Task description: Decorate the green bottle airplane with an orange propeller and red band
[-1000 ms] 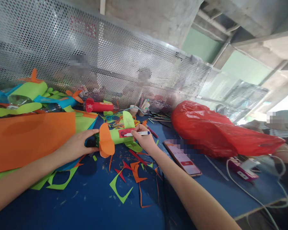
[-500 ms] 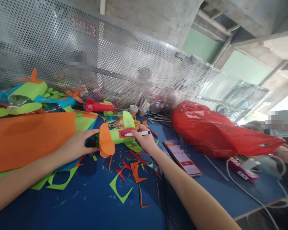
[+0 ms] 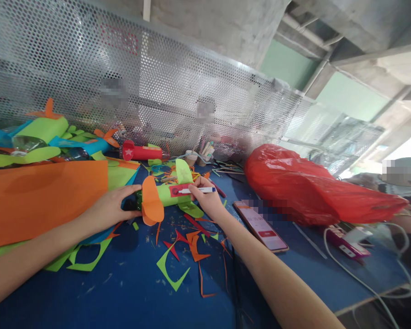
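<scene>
My left hand is wrapped round the dark end of a bottle plane, a bottle covered in light green paper. An orange paper wing piece stands round its body beside my fingers, and green fins stick out at the other end. My right hand pinches a white marker pen with a blue end. Its tip meets a red paper patch on the plane, where a dark rounded mark shows. The fingers of my right hand partly cover the plane's tail.
Orange paper sheets and other bottle planes lie at the left. Paper scraps litter the blue table near me. A phone, a red plastic bag and a white cable are at the right. A perforated metal screen stands behind.
My right hand and the marker pen have shifted very slightly to the right. The bottle plane and my left hand have hardly moved.
</scene>
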Tool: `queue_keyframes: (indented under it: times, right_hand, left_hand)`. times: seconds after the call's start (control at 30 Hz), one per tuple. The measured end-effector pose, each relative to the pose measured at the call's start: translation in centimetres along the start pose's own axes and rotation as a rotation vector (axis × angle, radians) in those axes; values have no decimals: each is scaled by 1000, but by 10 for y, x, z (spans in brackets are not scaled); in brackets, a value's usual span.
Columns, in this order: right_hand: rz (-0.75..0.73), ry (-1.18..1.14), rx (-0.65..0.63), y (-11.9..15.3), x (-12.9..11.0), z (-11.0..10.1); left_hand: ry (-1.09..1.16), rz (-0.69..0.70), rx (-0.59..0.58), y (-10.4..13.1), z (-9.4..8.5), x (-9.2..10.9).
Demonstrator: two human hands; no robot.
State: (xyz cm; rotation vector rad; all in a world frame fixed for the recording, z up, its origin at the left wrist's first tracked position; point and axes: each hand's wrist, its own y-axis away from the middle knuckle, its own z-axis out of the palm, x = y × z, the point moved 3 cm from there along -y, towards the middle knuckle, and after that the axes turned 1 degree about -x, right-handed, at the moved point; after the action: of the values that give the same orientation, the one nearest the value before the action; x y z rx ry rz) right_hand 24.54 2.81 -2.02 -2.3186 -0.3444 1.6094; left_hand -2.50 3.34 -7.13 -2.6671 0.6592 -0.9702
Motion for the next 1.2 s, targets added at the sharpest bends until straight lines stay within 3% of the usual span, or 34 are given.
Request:
queue_keyframes:
  times: [1.2]
  right_hand:
    - [-3,4,-5,0,-1,0]
  left_hand:
    - [16,-6,5,0,0,1]
